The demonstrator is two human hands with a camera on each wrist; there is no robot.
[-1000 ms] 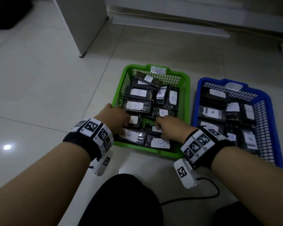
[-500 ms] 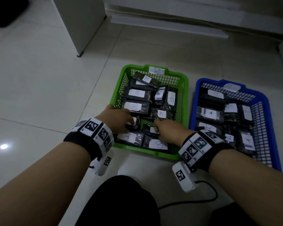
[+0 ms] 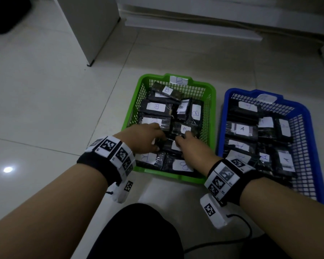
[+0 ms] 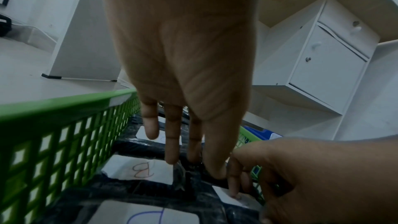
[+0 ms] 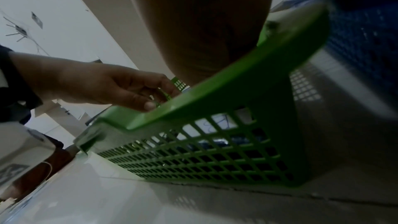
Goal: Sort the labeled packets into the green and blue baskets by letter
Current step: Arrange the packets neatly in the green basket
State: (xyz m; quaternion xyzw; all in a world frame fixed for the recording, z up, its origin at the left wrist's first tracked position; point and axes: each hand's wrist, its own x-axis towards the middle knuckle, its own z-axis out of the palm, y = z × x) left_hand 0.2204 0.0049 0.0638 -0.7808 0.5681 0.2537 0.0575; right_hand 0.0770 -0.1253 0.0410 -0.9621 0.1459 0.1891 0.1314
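Observation:
The green basket (image 3: 131,113) tagged B holds several black packets with white B labels. To its right, the blue basket (image 3: 221,118) holds several packets labeled A. Both my hands are inside the green basket near its front middle. My left hand (image 3: 148,139) pinches the edge of a black packet (image 3: 168,144) between thumb and fingers (image 4: 172,156). My right hand (image 3: 185,144) meets it from the right, with curled fingertips (image 4: 234,192) on that packet's white label (image 4: 226,197). The right thumb is hidden.
A white cabinet panel (image 3: 90,25) stands on the tile floor behind and left of the baskets, and a white drawer unit (image 4: 323,57) behind them. A black cable (image 3: 241,232) and my dark-clad knee (image 3: 138,230) lie in front. Bare tiles (image 3: 45,109) stretch to the left.
Both hands have drawn together toward the basket's middle. The small label that showed beside my left fingers is now covered by that hand.

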